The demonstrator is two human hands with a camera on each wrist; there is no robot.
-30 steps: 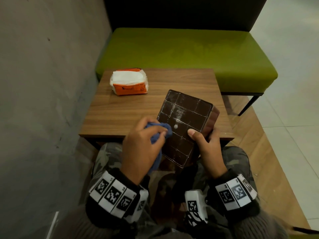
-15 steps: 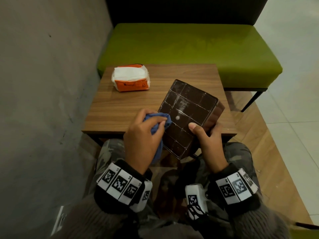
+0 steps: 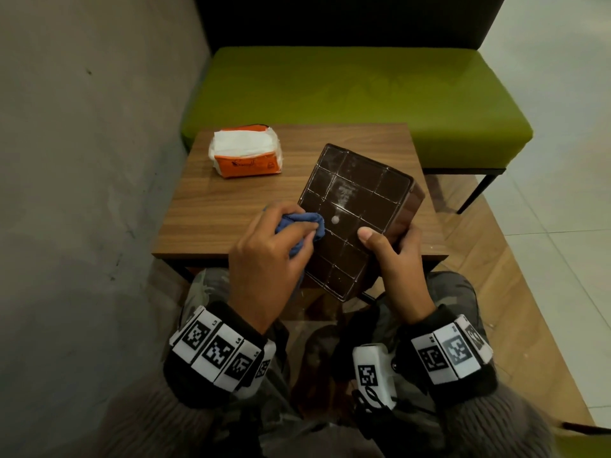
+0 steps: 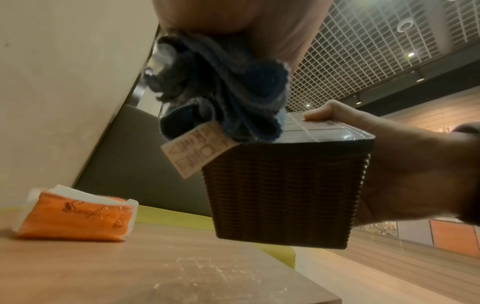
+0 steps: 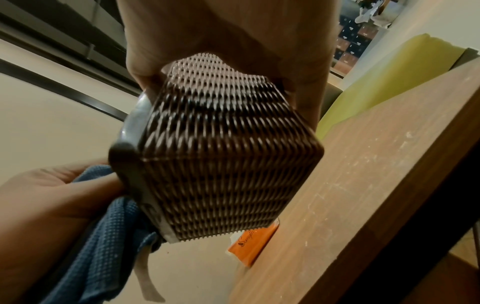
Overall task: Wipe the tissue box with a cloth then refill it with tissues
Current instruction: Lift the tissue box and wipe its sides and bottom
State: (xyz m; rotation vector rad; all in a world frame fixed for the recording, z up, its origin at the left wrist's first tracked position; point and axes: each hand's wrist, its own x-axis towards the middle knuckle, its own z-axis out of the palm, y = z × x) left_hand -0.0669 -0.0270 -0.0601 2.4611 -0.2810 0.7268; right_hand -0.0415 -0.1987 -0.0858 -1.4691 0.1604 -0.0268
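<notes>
A dark brown woven tissue box [image 3: 357,206] [image 4: 283,193] [image 5: 221,156] is held tilted above the near edge of the wooden table [image 3: 251,200], its gridded base facing up. My right hand [image 3: 393,256] grips its near right corner, thumb on the base. My left hand [image 3: 267,256] holds a bunched blue cloth [image 3: 304,226] [image 4: 223,98] [image 5: 103,236] and presses it against the left part of the base. An orange pack of white tissues [image 3: 246,153] [image 4: 75,218] [image 5: 252,244] lies at the table's far left.
A green bench [image 3: 357,100] with a dark backrest stands behind the table. A grey wall [image 3: 82,160] runs along the left. My knees sit under the table's near edge. Pale dust marks show on the tabletop [image 4: 197,273].
The cloth hand stays at the left part of the base with only small shifts. The head view has tipped slightly, so table and box sit a little higher in frame.
</notes>
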